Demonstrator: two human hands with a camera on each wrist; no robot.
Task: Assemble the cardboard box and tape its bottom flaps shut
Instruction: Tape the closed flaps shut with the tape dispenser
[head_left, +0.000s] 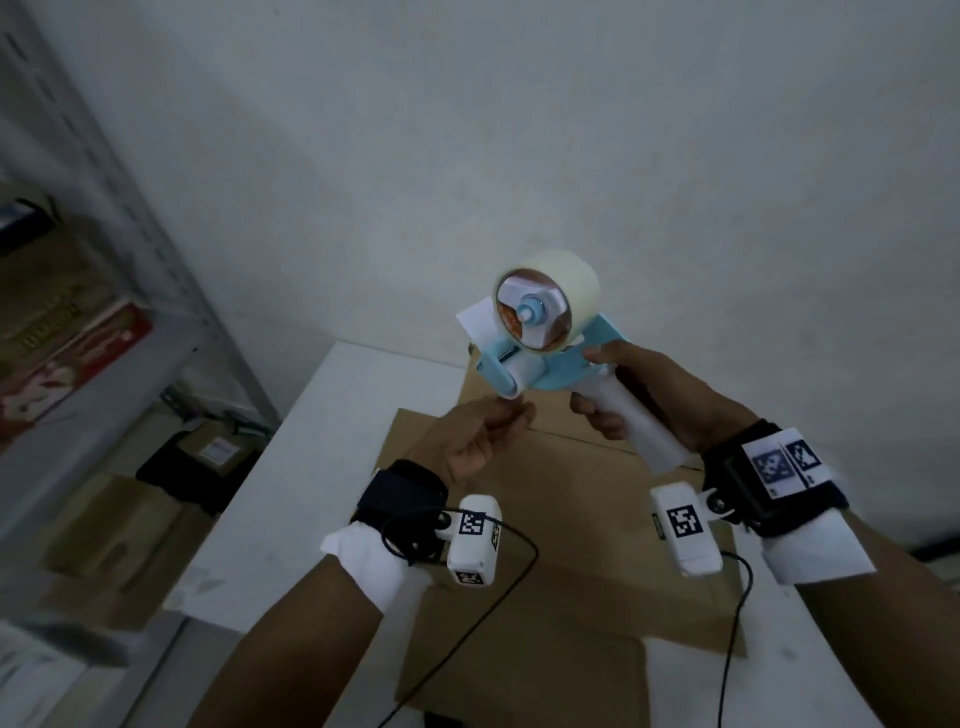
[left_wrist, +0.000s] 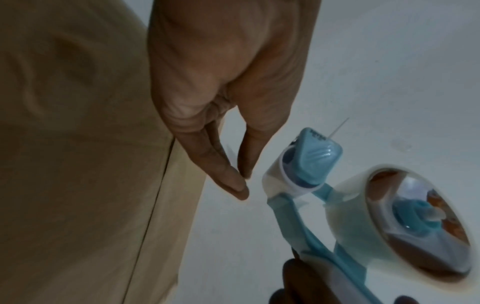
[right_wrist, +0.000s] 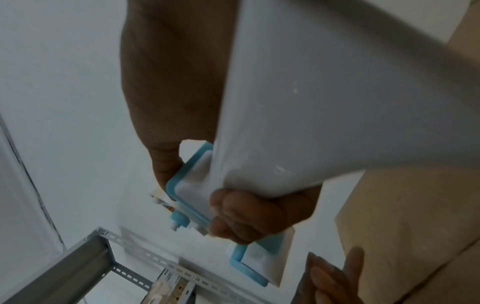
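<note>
**Tape dispenser held above the cardboard box**

The right hand (head_left: 649, 395) grips the white handle of the tape dispenser (head_left: 540, 338), fingers wrapped round it, raised over the far edge of the cardboard box (head_left: 545, 519) on the white table (head_left: 311, 467). The left hand (head_left: 478, 436), thumb and fingertips (left_wrist: 233, 183) pinched together, is just beside the dispenser's roller; whether they hold the tape end cannot be told.

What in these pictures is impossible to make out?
- Whether the left hand pinches a tape end: head and left wrist views, clear tape too thin.
- Print on the shelf packages: head view, blurred.
- The cardboard box near edge: head view, cut off by the frame.
- The tape roll: right wrist view, the right hand and dispenser handle block it.
</note>
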